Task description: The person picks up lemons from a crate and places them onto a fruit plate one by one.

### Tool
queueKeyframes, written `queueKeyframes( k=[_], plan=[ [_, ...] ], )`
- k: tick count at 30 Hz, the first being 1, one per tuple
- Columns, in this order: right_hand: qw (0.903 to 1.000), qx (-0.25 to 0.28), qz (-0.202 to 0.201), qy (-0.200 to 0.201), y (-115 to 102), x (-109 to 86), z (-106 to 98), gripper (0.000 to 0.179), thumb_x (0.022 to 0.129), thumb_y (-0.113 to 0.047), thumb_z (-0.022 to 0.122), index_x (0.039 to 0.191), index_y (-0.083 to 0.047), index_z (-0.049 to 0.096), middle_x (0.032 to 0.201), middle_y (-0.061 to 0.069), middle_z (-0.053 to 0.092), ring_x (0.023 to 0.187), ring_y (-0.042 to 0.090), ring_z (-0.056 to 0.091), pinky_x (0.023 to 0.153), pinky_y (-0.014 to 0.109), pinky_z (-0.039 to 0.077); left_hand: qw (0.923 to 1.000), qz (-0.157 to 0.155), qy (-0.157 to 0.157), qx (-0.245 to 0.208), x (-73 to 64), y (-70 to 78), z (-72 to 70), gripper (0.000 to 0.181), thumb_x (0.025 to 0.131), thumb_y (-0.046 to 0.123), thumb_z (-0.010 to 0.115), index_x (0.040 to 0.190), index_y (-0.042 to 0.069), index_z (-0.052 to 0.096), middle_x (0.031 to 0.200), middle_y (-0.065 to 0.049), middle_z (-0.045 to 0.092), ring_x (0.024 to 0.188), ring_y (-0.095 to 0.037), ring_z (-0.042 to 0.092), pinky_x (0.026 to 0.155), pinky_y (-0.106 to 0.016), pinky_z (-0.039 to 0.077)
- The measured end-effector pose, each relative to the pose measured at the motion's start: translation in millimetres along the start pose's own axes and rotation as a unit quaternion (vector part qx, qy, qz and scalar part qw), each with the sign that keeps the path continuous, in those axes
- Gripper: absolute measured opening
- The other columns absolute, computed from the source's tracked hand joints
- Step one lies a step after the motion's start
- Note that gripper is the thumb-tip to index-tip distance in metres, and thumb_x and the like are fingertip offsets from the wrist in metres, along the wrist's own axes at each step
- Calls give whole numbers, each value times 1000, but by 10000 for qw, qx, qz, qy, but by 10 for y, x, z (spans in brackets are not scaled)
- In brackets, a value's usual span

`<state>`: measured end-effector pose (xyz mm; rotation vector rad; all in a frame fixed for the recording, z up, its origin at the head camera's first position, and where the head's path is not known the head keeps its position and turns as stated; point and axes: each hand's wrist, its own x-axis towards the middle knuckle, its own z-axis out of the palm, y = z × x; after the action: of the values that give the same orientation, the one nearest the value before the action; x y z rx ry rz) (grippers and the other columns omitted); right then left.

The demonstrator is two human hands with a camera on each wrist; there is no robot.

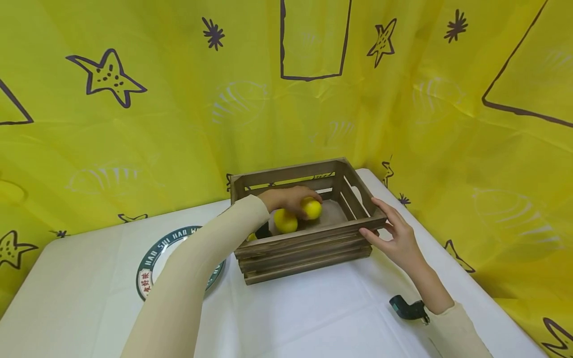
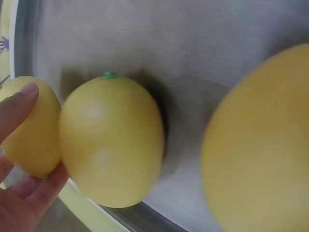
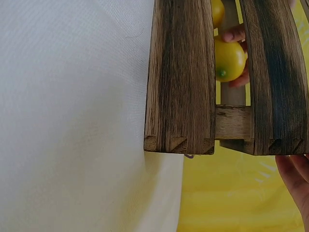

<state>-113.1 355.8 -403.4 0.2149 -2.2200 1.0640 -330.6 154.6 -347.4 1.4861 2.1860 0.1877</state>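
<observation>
A slatted brown wooden crate (image 1: pixel 309 261) stands on the white-covered table. Inside it, my left hand (image 1: pixel 291 199) holds a yellow lemon (image 1: pixel 312 209), thumb on one side and fingers on the other, as the left wrist view also shows. Beside that fruit lies a second lemon (image 1: pixel 285 221), with a green stem nub in the left wrist view. A third lemon (image 2: pixel 265 150) is close to the left wrist camera. My right hand (image 1: pixel 398 241) grips the crate's near right corner, thumb on the front and fingers at the end rim.
Left of the crate, a round plate (image 1: pixel 154 248) with a dark green lettered rim is partly covered by my left sleeve. A black device (image 1: pixel 407 308) is at my right wrist. Yellow patterned cloth (image 1: pixel 179 124) hangs behind the table (image 1: pixel 89 268) and along its right side.
</observation>
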Motion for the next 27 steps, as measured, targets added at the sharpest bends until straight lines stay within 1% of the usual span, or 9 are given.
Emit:
queueKeyframes(
  k=[4,8,14,15,19,22,24,27],
  plan=[
    [10000,6,-26,7,12,1,1,81,68,14,79,141,1,46,140,23,48,126,-10,37,89,3,38,9995,99,240,-159,4,-3,-11,58,91,10,68,144,12,46,150,-12,40,135,-27,38,113,-40,29],
    [10000,-15,-38,27,8,4,-2,81,67,14,79,140,1,47,139,23,49,126,-10,37,89,3,38,9987,193,379,-281,12,-9,-33,57,90,9,68,143,11,48,149,-11,42,132,-26,41,111,-38,32],
    [10000,11,-19,20,-7,5,2,81,68,15,78,141,1,47,139,22,48,126,-10,37,89,3,38,9970,463,519,-325,18,-20,-80,57,89,10,69,142,6,48,148,-12,43,133,-27,40,111,-35,32],
    [10000,28,-27,18,-12,6,4,81,68,15,78,141,1,46,140,22,48,126,-10,38,89,3,38,9969,445,552,-341,6,-14,-90,57,90,11,69,142,7,48,148,-12,43,133,-27,39,112,-36,31],
    [10000,37,-47,23,-7,6,11,81,68,15,78,141,1,46,140,22,48,126,-10,38,89,3,39,9947,494,833,-351,-20,8,-118,57,89,14,71,141,7,50,148,-10,46,133,-27,41,111,-37,32],
    [10000,25,-66,32,6,0,10,81,67,15,79,140,2,46,139,23,48,126,-10,38,89,3,39,9922,572,1062,-307,-22,19,-138,57,88,17,72,140,6,51,145,-10,49,129,-27,46,106,-35,37],
    [10000,10,-72,31,5,-3,8,80,68,15,78,140,2,46,139,24,48,126,-10,38,89,3,39,9911,588,1142,-343,-27,30,-161,57,87,18,73,139,6,52,144,-10,50,126,-27,48,103,-33,40],
    [10000,-14,-67,46,4,8,4,80,68,14,78,141,1,46,139,23,49,125,-10,39,89,3,39,9893,532,1258,-514,-36,40,-208,57,87,19,73,138,7,53,143,-10,52,121,-26,51,97,-31,44]
  ],
)
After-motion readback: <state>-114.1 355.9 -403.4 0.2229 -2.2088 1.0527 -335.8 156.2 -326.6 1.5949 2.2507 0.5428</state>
